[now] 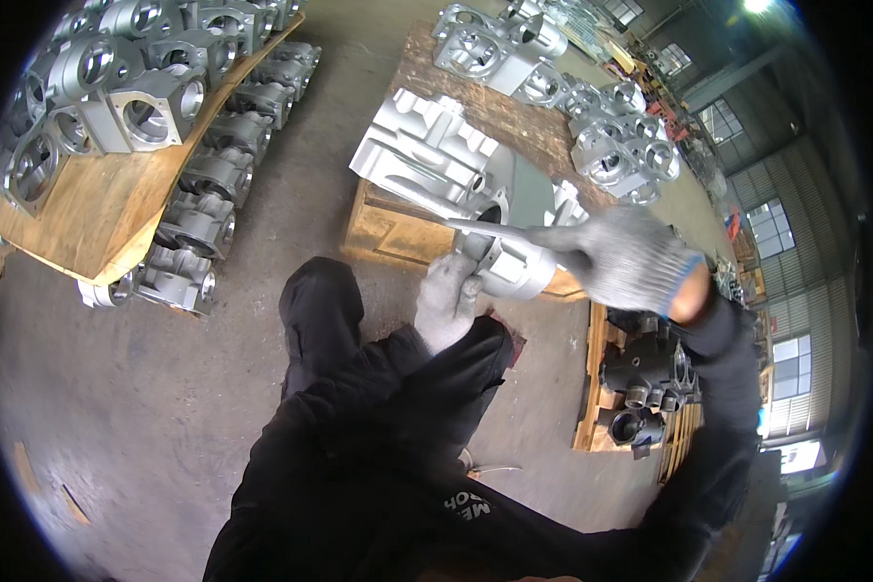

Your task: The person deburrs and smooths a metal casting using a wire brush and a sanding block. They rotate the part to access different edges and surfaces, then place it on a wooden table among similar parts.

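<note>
My left hand, in a grey knit glove, grips the side of a silver cast metal housing that rests at the near edge of a wooden pallet. My right hand, also gloved, is shut on a thin metal rod-like tool. The tool's tip reaches into the round opening of the housing. A large pale cast block lies on the pallet just behind the housing.
Several silver housings crowd the far end of the pallet. At the left, stacked pallets carry several more castings in two layers. Dark cast parts sit on a pallet at the right. Concrete floor lies below; my dark-trousered legs fill the lower middle.
</note>
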Tool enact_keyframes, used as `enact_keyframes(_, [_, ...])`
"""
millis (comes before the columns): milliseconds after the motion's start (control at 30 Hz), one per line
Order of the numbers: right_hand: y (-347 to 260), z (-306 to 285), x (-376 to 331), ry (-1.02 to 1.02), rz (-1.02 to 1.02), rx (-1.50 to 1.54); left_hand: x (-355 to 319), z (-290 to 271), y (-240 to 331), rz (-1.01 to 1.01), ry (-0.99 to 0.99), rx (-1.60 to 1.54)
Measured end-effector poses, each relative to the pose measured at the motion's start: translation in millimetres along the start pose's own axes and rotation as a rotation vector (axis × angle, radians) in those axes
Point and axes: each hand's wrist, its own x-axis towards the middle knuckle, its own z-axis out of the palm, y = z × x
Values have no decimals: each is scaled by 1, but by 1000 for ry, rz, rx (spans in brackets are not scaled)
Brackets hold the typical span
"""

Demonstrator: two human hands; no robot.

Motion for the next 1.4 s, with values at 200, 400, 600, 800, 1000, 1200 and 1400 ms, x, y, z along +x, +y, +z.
enact_keyframes(200, [13,5,-5,-72,12,72,4,4,2,-8,25,-23])
enact_keyframes(400, [27,7,17,-51,-297,525,7,6,1,-19,-3,-34])
enact_keyframes(600, [56,12,13,-297,63,661,13,8,5,-18,8,-41])
enact_keyframes(800, [52,-5,11,-313,62,536,20,11,9,-10,11,-42])
enact_keyframes(1000, [65,2,19,-211,-157,509,24,12,4,-15,-6,-77])
enact_keyframes(1200, [60,-11,21,-341,-20,624,27,13,8,-33,-11,-83])
enact_keyframes(1400, [49,-33,12,-361,205,358,38,13,9,-27,-43,-48])
